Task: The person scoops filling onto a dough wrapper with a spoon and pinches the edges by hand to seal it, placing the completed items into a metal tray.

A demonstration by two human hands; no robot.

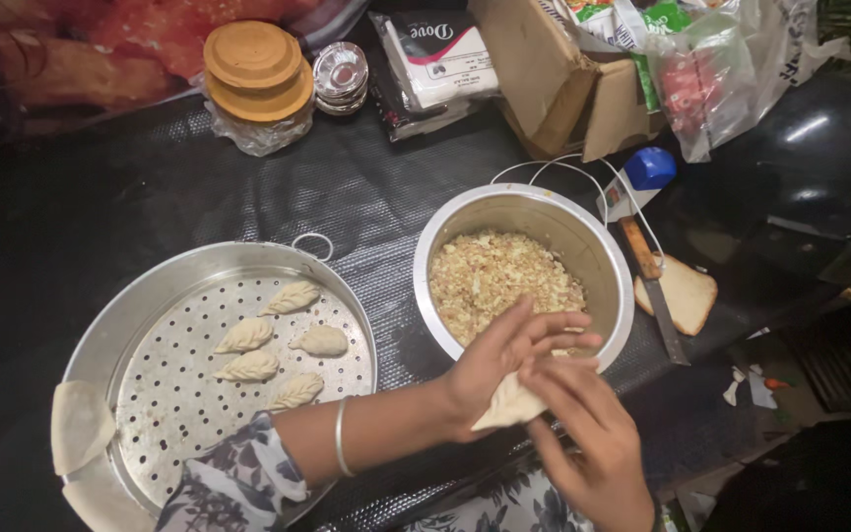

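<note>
Now dough wrapper (509, 404) between both hands.

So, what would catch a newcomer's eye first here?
Probably the two hands at the bottom middle: the left hand cradles a dough wrapper while the right hand pinches it. Just above them sits a steel bowl of crumbly filling, and to the left a perforated steamer tray holds five folded dumplings.

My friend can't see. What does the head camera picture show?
Two hands, left hand and right hand, pinch a dough wrapper beside a steel pot of filling. Five folded dumplings lie in a perforated steamer tray.
</note>
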